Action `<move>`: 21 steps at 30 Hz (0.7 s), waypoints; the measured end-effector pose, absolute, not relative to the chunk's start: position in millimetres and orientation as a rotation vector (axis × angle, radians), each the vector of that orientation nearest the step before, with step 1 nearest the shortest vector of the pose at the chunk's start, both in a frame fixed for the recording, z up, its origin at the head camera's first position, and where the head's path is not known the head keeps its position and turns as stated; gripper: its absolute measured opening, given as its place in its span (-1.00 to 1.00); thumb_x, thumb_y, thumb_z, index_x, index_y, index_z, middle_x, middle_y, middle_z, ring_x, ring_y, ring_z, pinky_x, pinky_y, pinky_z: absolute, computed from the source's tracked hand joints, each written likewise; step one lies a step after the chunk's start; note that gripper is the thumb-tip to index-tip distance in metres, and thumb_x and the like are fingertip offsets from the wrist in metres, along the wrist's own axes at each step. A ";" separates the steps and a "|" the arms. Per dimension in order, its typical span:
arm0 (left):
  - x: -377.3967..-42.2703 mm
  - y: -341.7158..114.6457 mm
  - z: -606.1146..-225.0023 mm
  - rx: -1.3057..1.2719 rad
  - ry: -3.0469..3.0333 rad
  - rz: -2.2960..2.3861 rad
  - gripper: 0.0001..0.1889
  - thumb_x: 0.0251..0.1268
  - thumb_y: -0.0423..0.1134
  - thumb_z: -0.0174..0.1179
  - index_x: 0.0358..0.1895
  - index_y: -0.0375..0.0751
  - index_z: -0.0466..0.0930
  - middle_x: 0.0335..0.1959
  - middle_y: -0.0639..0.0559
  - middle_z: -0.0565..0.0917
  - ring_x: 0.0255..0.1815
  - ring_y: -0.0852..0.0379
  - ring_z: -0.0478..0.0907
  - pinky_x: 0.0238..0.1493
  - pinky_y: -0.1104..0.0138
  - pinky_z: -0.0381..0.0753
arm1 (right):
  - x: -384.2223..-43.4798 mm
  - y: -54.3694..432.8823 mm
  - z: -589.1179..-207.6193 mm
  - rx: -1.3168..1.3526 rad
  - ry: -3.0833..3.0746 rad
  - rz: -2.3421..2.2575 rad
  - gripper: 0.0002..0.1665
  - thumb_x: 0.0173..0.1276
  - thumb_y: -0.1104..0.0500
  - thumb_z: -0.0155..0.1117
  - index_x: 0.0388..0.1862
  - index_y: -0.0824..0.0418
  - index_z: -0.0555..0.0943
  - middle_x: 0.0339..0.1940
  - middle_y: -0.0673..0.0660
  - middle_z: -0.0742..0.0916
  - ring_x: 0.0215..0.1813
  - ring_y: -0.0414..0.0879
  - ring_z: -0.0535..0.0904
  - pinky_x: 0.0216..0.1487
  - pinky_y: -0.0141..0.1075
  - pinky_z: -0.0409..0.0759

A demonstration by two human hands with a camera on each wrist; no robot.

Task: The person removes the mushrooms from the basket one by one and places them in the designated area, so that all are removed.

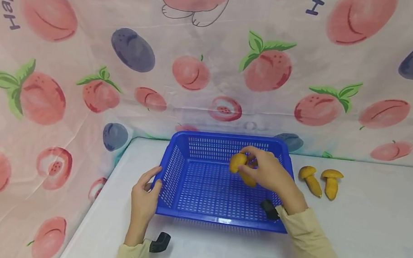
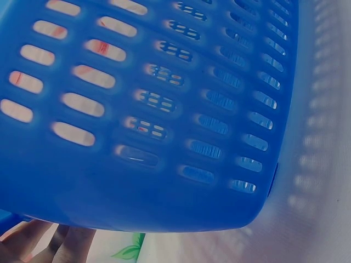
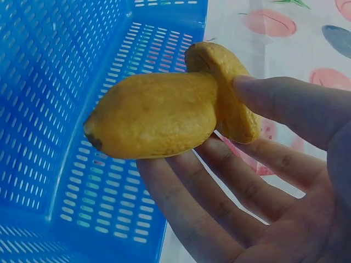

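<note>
My right hand holds a yellow-brown mushroom above the inside of a blue plastic basket. In the right wrist view the thumb presses on the mushroom's cap, fingers lie behind and beneath it, and the thick stem points left over the slotted basket. My left hand grips the basket's left rim, thumb on the near side. The left wrist view is mostly filled by the basket's slotted wall, with a few fingers at its lower left edge.
Two more mushrooms, one beside the other, lie on the white table right of the basket. A fruit-print cloth hangs behind and along the left side. A black wrist device sits at the left cuff.
</note>
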State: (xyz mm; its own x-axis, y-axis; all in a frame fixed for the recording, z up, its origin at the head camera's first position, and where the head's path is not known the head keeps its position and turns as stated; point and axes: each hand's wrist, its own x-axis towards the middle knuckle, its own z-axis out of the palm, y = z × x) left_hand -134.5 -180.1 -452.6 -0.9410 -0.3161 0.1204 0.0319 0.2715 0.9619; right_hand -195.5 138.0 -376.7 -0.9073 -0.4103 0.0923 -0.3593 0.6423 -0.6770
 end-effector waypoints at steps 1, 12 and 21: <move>-134.6 -180.0 -452.9 0.264 -2.259 -1.716 -0.60 0.42 -0.38 0.07 0.27 -0.10 0.57 0.38 -0.02 0.49 -0.06 -0.12 0.63 -0.22 0.41 0.60 | -194.9 139.2 -376.6 -0.651 2.788 -1.117 -0.53 0.38 0.17 0.30 0.20 0.35 0.52 -0.13 0.27 0.73 -0.07 0.16 0.67 -0.13 -0.08 0.66; -128.5 -172.4 -434.9 0.296 -2.288 -1.694 -0.59 0.40 -0.46 0.03 0.27 -0.29 0.54 0.36 -0.15 0.49 -0.05 -0.20 0.61 -0.21 0.41 0.59 | -189.7 156.8 -374.9 -0.631 2.867 -1.073 -0.53 0.37 0.14 0.33 0.18 0.33 0.55 -0.12 0.27 0.74 -0.07 0.15 0.69 -0.14 -0.06 0.67; -135.6 -180.4 -454.9 0.251 -2.247 -1.708 -0.60 0.40 -0.41 0.08 0.25 -0.12 0.59 0.36 -0.04 0.51 -0.06 -0.12 0.63 -0.18 0.46 0.57 | -185.4 170.0 -368.4 -0.623 2.902 -1.074 -0.51 0.38 0.14 0.31 0.21 0.34 0.53 -0.11 0.29 0.73 -0.07 0.15 0.67 -0.13 -0.03 0.65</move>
State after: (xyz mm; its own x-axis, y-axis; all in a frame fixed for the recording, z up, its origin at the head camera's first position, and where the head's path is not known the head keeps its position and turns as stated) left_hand -135.6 -180.4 -454.9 -0.9377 -0.3198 0.1361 0.0456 0.2747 0.9604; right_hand -185.4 170.0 -368.4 -0.9221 -0.3574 0.1482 -0.3678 0.6906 -0.6227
